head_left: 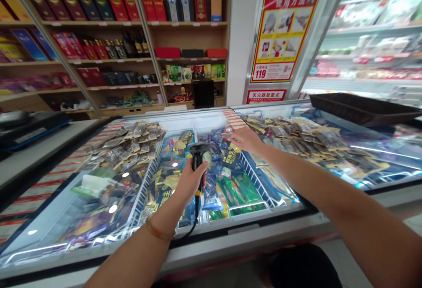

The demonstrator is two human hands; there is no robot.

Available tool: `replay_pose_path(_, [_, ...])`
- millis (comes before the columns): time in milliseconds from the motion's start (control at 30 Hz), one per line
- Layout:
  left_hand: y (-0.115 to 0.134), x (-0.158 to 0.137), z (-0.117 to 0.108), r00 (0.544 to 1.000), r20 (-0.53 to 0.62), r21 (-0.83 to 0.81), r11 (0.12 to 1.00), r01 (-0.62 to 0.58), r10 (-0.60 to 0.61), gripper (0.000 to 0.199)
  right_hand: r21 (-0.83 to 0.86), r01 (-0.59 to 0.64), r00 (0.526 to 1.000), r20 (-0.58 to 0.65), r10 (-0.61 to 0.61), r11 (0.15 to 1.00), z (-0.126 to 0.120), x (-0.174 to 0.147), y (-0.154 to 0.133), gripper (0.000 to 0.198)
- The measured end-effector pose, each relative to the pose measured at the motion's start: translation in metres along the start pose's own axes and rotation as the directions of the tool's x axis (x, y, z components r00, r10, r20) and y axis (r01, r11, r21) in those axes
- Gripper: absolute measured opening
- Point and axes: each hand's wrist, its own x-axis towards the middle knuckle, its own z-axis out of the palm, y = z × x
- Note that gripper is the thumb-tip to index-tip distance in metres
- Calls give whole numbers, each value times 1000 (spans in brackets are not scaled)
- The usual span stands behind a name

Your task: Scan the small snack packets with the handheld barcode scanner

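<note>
- The left grip (190, 177) is closed around the handle of a black barcode scanner (198, 149), with the thumb on the near side.
- The scanner is up in front of the person, over the middle of the big chest freezer (280, 234).
- Its long handle stands almost straight up and down in this view, with the wide head at the top. I cannot tell just where the scanning window points.
- A thin black cord (197, 211) comes out of the bottom of the handle and bends down toward the freezer's front edge.
- The right grip (248, 139) reaches in from the right, with its fingers bent and pointing left. I cannot tell if it is holding something.
- Just below those fingers is a dark packet (231, 158) with yellow writing.
- Nearer the person are green packets (242, 191) and a blue packet (212, 198).
- A white wire basket (144, 192) has packets in it, some yellow and black.
- A black tray (362, 108) sits on the far right of the freezer.
</note>
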Motion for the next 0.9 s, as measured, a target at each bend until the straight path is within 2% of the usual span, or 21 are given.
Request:
replay_pose_path(67, [2, 0, 0, 1000, -15, -28, 1000, 13, -14, 46, 76, 167, 982, 77, -173, 983, 17, 13, -34, 19])
replay_pose_path(100, [3, -1, 0, 1000, -20, -38, 999, 12, -13, 46, 110, 182, 977, 90, -192, 977, 25, 19, -47, 23])
replay_pose_path(133, [4, -1, 0, 1000, -26, -41, 999, 5, -6, 46, 140, 149, 984, 78, -161, 979, 31, 24, -57, 27])
replay_pose_path(200, [6, -1, 0, 999, -39, -32, 999, -15, 13, 46, 190, -34, 999, 12, 33, 981, 42, 32, -68, 32])
replay_pose_path(233, [7, -2, 0, 999, -45, -29, 999, -21, 20, 45, 218, -157, 986, -15, 164, 963, 46, 36, -70, 37])
replay_pose_path(300, [9, -2, 0, 998, -59, -34, 999, -21, 19, 44, 253, -387, 917, 2, 399, 887, 53, 42, -68, 55])
replay_pose_path(333, [9, -3, 0, 998, -60, -41, 999, -17, 15, 44, 248, -464, 882, 45, 469, 850, 55, 44, -66, 64])
replay_pose_path(400, [9, -3, 0, 998, -55, -46, 999, -12, 9, 44, 204, -518, 855, 143, 498, 831, 58, 46, -62, 70])
replay_pose_path(467, [8, -4, 1, 999, -41, -28, 1000, -7, 6, 42, 185, -494, 866, 186, 464, 849, 61, 47, -59, 64])
replay_pose_path(533, [6, -4, 2, 1000, -21, 1, 1000, -4, 4, 40, 266, -494, 869, 177, 462, 828, 62, 46, -57, 63])
replay_pose_path(633, [3, -5, 3, 1000, 25, 36, 999, 1, -2, 41, 581, -483, 842, 102, 530, 655, 64, 44, -50, 68])
replay_pose_path(700, [2, -6, 4, 999, 49, 54, 999, 6, -8, 44, 740, -406, 801, 6, 598, 537, 65, 43, -44, 59])
replay_pose_path(767, [3, -9, 5, 998, 61, 74, 997, 15, -20, 47, 799, -340, 755, -84, 651, 497, 64, 43, -39, 46])
replay_pose_path(800, [4, -11, 7, 997, 69, 85, 996, 22, -28, 48, 807, -317, 749, -110, 654, 499, 64, 44, -37, 42])
replay_pose_path(833, [6, -13, 8, 996, 79, 95, 995, 28, -35, 48, 809, -298, 763, -116, 636, 506, 64, 45, -36, 39])
replay_pose_path(900, [10, -18, 10, 994, 99, 117, 992, 37, -49, 46, 806, -276, 824, -82, 561, 523, 65, 46, -34, 37])
